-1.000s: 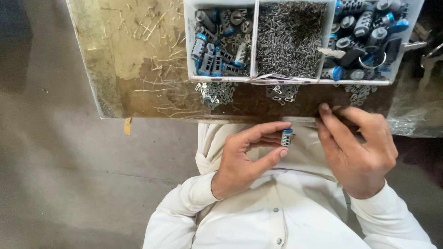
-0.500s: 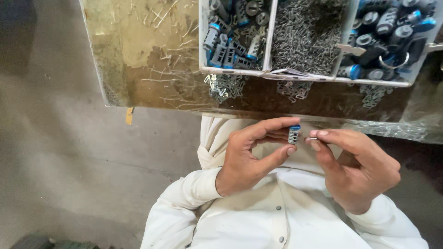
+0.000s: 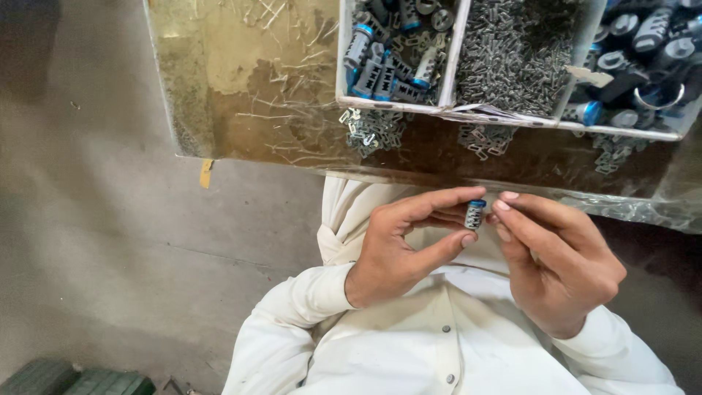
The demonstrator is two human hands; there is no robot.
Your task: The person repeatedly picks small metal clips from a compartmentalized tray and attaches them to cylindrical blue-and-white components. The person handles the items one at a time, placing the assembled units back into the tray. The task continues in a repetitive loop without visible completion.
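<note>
Two bare hands up close over a white buttoned shirt (image 3: pixel 439 351). Left hand (image 3: pixel 398 249) pinched shut, thumb and forefinger clamped on a small grey ribbed cylinder with a blue cap (image 3: pixel 474 214), held just below the worn wooden bench edge (image 3: pixel 241 102). Right hand (image 3: pixel 559 256) alongside, fingertips together, touching that cylinder. Above, white divided tray (image 3: pixel 450 62): blue-capped cylinders, grey metal clips (image 3: pixel 515 51), dark rollers.
</note>
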